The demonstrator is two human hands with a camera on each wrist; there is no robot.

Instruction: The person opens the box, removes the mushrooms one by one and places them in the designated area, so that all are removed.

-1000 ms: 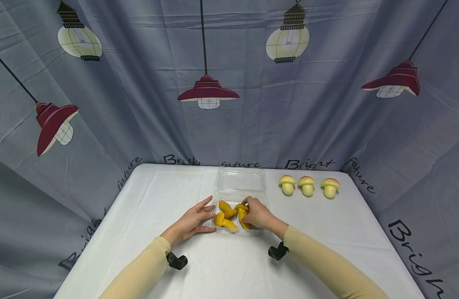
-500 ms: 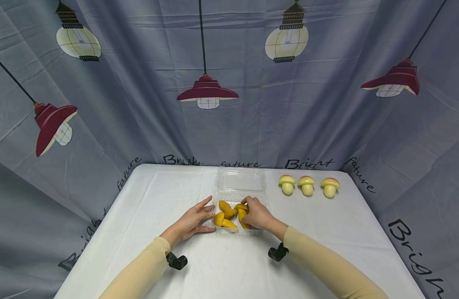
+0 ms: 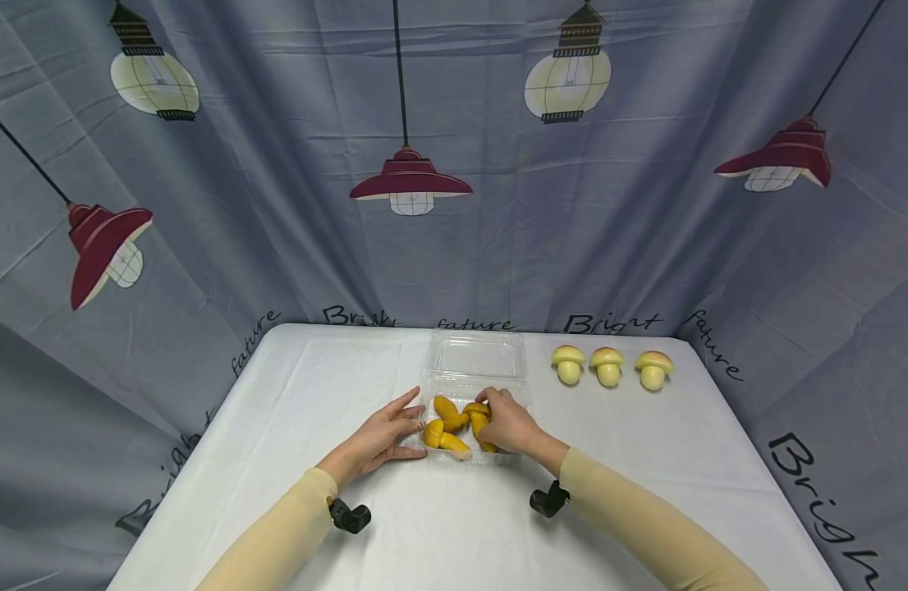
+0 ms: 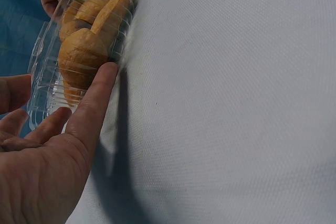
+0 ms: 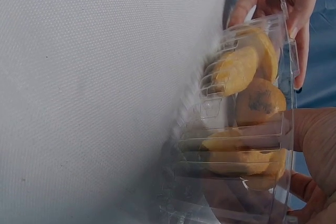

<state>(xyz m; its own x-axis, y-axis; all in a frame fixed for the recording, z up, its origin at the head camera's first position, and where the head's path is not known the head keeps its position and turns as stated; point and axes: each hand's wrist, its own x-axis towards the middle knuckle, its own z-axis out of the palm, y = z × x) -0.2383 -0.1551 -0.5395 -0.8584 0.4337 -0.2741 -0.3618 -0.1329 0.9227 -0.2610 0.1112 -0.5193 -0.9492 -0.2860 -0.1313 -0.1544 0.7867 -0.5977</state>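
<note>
Gently does it: a light pinch inside the clear box

Broadly, the bench [image 3: 609, 492] gives good working room: white cloth stretches from the box toward the near side, and more lies out to the left and right edges. The far edge is the tight one, with the curtain [image 3: 417, 263] hanging just behind it.

The clear box [image 3: 491, 460] sits toward that far edge, about midway between the side edges. Its lid [image 3: 476, 359] lies folded back, reaching nearly to the edge, so a push away from the body looks the riskiest move.

At the left wall, the left hand [image 3: 383, 433] has its fingers straight and spread, thumb by the near left corner; a soft, even touch should steady such thin plastic without buckling it. The right hand [image 3: 511, 423] reaches over the right wall, its grip pinched on the rightmost yellow mushroom [image 3: 479, 425]. Lifting the wrist straight up, I judge, would spare the rim.

Two more yellow mushrooms, one behind [image 3: 450, 414] and one in front [image 3: 445, 439], fill the box's left half, so sideways nudges could jostle them. Three pale mushrooms [image 3: 607, 367] stand near the bench's far right corner, well outside the hand's way.
</note>
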